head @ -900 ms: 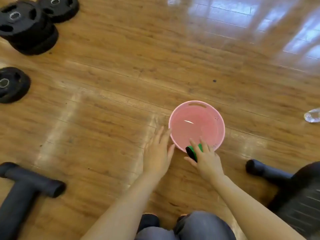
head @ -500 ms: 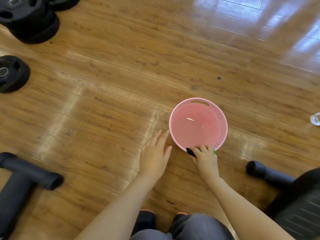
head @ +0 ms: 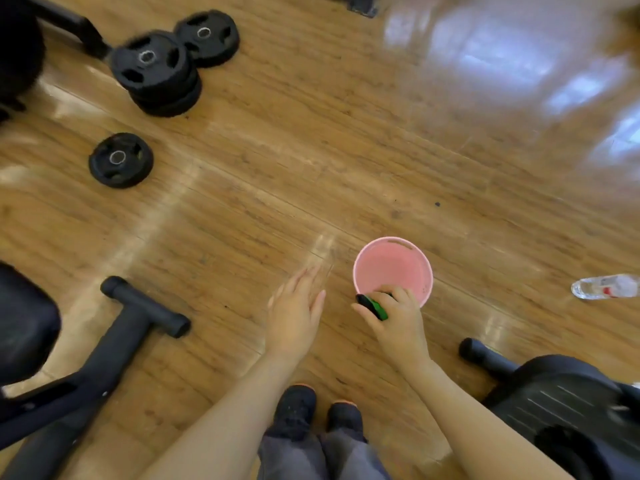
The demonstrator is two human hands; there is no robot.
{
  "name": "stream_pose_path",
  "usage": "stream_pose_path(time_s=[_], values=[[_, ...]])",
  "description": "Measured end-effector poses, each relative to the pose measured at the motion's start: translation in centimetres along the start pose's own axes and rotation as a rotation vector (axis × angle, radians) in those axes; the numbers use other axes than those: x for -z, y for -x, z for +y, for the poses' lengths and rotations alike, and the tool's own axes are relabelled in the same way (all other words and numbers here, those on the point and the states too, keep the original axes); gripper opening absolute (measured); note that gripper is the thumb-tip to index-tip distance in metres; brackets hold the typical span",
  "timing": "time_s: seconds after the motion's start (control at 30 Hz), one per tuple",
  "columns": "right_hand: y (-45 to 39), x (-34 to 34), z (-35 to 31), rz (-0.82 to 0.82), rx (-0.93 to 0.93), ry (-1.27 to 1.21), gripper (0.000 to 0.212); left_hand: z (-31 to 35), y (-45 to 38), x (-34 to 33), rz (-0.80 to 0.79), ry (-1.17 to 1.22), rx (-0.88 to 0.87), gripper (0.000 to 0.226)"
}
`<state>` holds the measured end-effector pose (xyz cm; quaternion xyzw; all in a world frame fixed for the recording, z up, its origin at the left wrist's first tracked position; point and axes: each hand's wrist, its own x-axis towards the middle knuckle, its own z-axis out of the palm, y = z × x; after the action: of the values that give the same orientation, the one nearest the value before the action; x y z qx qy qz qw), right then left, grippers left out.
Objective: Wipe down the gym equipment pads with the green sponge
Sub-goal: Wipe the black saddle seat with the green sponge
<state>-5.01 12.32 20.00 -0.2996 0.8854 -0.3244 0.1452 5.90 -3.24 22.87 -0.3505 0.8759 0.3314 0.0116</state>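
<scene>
Sponge (head: 373,306) gripped in your right hand (head: 398,323), left hand (head: 294,310) flat, empty; wet drips could slick floor (head: 311,150) beside bucket (head: 393,268).

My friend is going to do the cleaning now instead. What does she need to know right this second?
Right hand: grips the green and black sponge at the near rim of the round pink plastic bucket, which stands on the wooden floor.
Left hand: open, fingers straight, holding nothing, to the left of the bucket.
Black padded gym equipment sits at the lower right, and another black pad at the left edge.
Done: sponge is in hand.
Left: carry the sponge to the pads and wipe them; no wiping shows yet.
</scene>
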Motion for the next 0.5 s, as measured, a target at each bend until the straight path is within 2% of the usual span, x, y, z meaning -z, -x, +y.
stream_pose_path(time_s=[0.07, 0.2, 0.3, 0.5], values=[[-0.1, 2.5, -4.8, 0.023, 0.035, -0.052, 0.042, 1.4, 1.1, 4.6, 0.067, 0.009, 0.040, 0.044], [-0.8, 5.6, -13.6, 0.081, 0.193, -0.077, 0.027, 2.5, 3.6, 13.9, 0.232, 0.021, 0.118, 0.045], [-1.6, 6.4, -19.8, 0.050, 0.308, -0.089, 0.023, 2.0, 5.7, 19.7, 0.332, 0.045, 0.166, 0.045], [-3.0, 3.6, -31.1, -0.078, 0.595, -0.039, 0.030, -2.8, 9.9, 28.0, 0.514, 0.054, 0.278, 0.045]])
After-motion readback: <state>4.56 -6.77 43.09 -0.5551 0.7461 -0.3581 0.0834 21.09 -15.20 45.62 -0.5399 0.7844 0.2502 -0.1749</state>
